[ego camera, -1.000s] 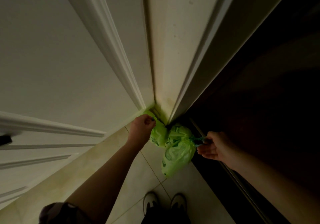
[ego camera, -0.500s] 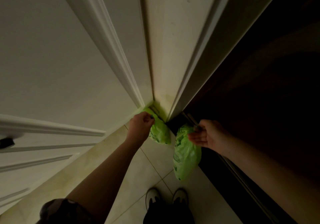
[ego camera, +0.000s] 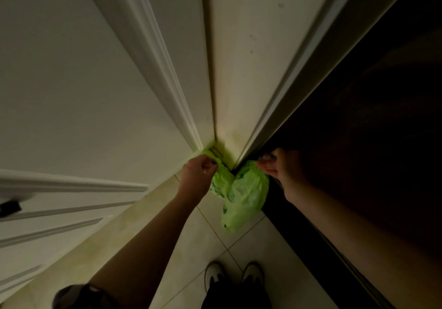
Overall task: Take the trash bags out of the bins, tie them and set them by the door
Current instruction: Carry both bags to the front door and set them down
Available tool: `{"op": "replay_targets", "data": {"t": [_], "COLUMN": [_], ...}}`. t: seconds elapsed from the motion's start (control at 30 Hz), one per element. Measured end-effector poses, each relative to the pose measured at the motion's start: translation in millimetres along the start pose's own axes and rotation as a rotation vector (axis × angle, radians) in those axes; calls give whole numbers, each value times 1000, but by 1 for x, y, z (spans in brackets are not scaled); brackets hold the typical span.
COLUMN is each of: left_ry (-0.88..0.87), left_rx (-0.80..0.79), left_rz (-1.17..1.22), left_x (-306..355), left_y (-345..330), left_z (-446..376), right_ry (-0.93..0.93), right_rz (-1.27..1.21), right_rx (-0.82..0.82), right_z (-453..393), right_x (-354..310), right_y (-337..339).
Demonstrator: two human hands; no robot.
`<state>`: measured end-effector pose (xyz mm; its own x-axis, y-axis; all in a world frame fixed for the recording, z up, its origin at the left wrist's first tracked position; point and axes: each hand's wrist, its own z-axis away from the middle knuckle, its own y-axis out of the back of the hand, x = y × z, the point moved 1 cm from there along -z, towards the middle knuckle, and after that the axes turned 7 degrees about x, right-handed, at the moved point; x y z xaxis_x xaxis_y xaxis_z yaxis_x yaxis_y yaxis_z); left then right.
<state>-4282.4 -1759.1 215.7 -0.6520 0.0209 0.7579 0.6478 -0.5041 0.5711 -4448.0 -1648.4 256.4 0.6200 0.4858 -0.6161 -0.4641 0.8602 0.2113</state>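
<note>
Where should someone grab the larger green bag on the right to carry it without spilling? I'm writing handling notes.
Probably take the larger green trash bag at its gathered neck, coming from above. The bag narrows to a bunch at the top, where the right hand already has its grip, and the full body hangs below over the tiled floor. Gripping the thin bulging sides would likely slip or tear.

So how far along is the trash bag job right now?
Nearly done. Both green bags are out of the bins and down in the corner by the door. The left hand grips the smaller bag, the right hand the bigger bag. Left: letting go. Knots aren't visible.
</note>
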Motion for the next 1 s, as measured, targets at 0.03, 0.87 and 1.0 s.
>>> {"op": "replay_targets", "data": {"t": [0.03, 0.87, 1.0], "left_ry": [2, -16, 1], "left_rx": [0, 25, 61], "left_rz": [1, -37, -60], "left_x": [-1, -9, -12], "left_y": [0, 1, 0], "left_z": [0, 5, 2], "right_ry": [-5, 450, 467], "right_rz": [60, 548, 713], "right_rx": [-28, -56, -50], "right_z": [0, -37, -48], "right_x": [8, 26, 25], "right_y": [-7, -21, -15]}}
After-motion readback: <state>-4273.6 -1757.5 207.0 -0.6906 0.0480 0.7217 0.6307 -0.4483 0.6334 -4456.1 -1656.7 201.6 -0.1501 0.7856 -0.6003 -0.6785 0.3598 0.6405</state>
